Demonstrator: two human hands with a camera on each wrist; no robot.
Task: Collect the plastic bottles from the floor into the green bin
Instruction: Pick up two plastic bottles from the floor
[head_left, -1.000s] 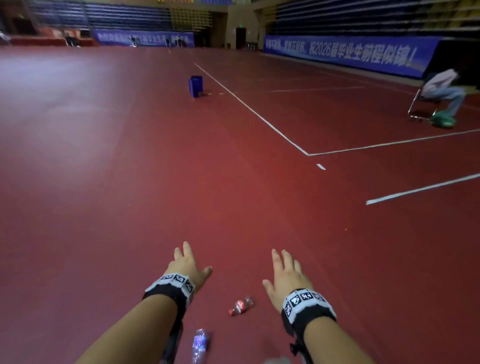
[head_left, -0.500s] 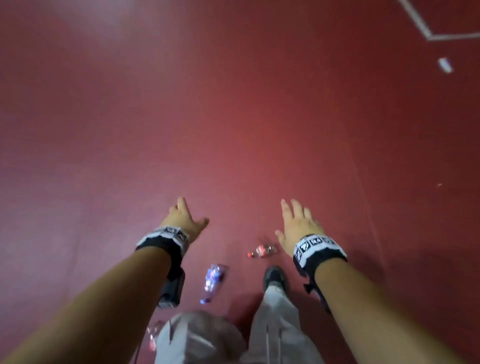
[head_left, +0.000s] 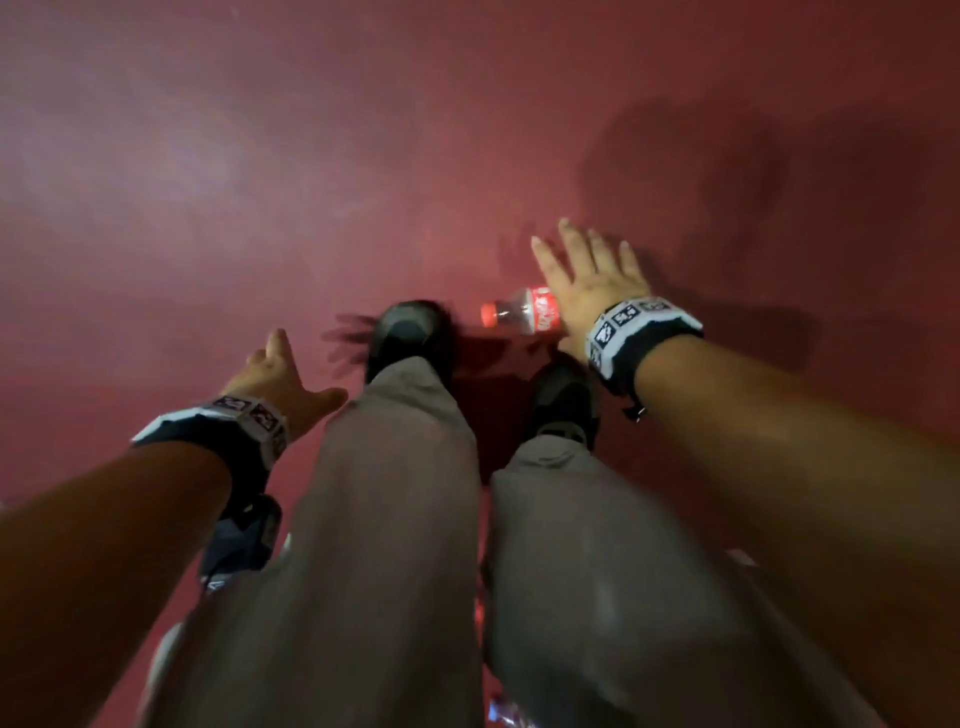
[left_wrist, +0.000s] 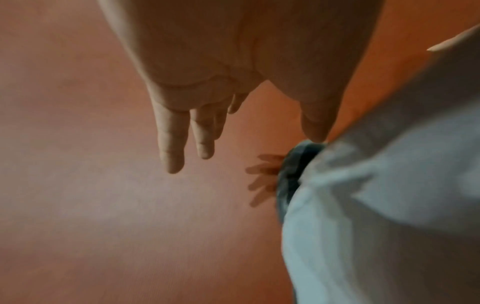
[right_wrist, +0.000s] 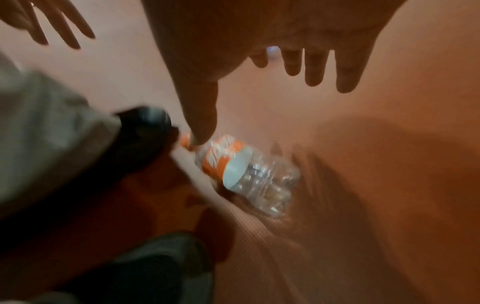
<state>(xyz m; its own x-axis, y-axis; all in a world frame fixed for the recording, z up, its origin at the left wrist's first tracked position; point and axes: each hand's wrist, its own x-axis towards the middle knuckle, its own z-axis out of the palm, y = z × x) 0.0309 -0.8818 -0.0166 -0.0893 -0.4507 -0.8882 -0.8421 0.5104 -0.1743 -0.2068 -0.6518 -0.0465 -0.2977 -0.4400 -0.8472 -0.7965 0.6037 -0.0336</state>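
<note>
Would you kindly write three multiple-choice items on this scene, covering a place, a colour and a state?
1. Where does the plastic bottle lie?
A. on the red floor, by the black shoes
B. in a bin
C. on a chair

2. What colour is its cap?
A. blue
B. red
C. white

3. How is the right hand?
A. clenched in a fist
B. gripping the bottle
C. open, fingers spread above the bottle

Key: 1 A, it lies on its side beside a shoe; 2 B, the head view shows a red cap; 3 C, straight fingers, nothing held.
</note>
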